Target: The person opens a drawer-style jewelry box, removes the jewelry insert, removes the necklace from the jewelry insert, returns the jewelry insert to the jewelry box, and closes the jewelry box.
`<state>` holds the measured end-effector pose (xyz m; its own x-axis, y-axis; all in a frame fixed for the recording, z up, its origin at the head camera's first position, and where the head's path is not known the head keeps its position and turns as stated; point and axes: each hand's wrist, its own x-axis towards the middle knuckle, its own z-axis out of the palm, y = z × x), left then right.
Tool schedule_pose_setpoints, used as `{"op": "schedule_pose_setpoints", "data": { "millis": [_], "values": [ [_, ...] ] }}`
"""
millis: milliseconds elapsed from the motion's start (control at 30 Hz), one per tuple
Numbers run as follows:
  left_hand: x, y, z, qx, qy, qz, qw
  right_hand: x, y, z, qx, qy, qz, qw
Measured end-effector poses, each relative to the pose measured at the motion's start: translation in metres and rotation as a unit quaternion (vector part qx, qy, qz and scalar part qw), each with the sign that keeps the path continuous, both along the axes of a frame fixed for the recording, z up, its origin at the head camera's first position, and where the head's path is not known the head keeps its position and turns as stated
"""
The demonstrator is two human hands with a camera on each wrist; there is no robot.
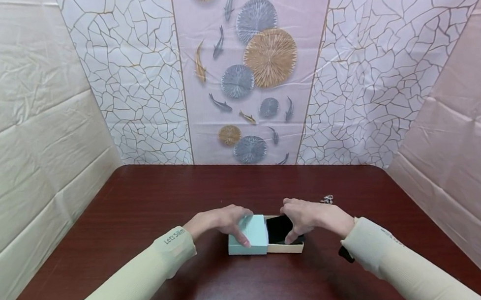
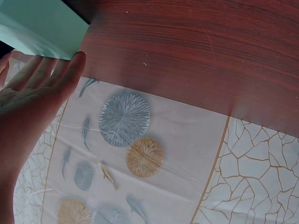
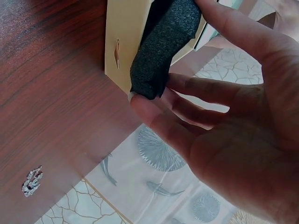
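A light-green box sleeve (image 1: 256, 230) lies on the table with a cream drawer (image 1: 284, 248) slid partly out of its right side. My left hand (image 1: 227, 219) grips the sleeve, thumb along the near side and fingers at the far side, which the left wrist view also shows against the green wall (image 2: 51, 30). Black foam padding (image 3: 163, 51) sits in the drawer, bent and raised at its outer end. My right hand (image 1: 305, 216) pinches this foam between thumb and fingers, close to the drawer's end wall (image 3: 122, 42). The foam's underside is hidden.
A small silvery piece of jewellery (image 1: 327, 199) lies on the table beyond my right wrist. The dark red wooden table (image 1: 160, 189) meets a patterned cloth backdrop (image 1: 245, 115) at its far edge, with pale cloth at both sides.
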<state>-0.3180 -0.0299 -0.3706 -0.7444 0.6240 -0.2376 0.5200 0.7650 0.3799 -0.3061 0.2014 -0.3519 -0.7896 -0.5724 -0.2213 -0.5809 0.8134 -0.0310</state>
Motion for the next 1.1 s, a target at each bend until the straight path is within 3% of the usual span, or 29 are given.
{"op": "schedule_pose_setpoints", "data": {
  "millis": [367, 567, 733, 833, 1100],
  "values": [
    [-0.001, 0.000, 0.000, -0.001, 0.000, 0.002, 1.0000, 0.002, -0.001, -0.006, -0.017, 0.009, 0.003, 0.9998],
    [-0.005, -0.001, -0.001, -0.004, 0.007, -0.015, 0.9999, 0.002, -0.001, -0.011, -0.017, 0.035, 0.000, 0.9992],
    [-0.005, -0.001, -0.001, -0.003, 0.004, -0.011, 0.9999, 0.002, 0.000, -0.015, -0.021, 0.055, 0.008, 0.9983],
    [-0.003, 0.000, 0.001, -0.003, -0.001, 0.000, 1.0000, 0.001, 0.000, -0.016, -0.023, 0.038, 0.005, 0.9990],
    [0.000, 0.000, 0.001, -0.003, 0.000, 0.002, 1.0000, -0.006, -0.001, -0.009, -0.029, -0.069, -0.002, 0.9972]
  ]
}}
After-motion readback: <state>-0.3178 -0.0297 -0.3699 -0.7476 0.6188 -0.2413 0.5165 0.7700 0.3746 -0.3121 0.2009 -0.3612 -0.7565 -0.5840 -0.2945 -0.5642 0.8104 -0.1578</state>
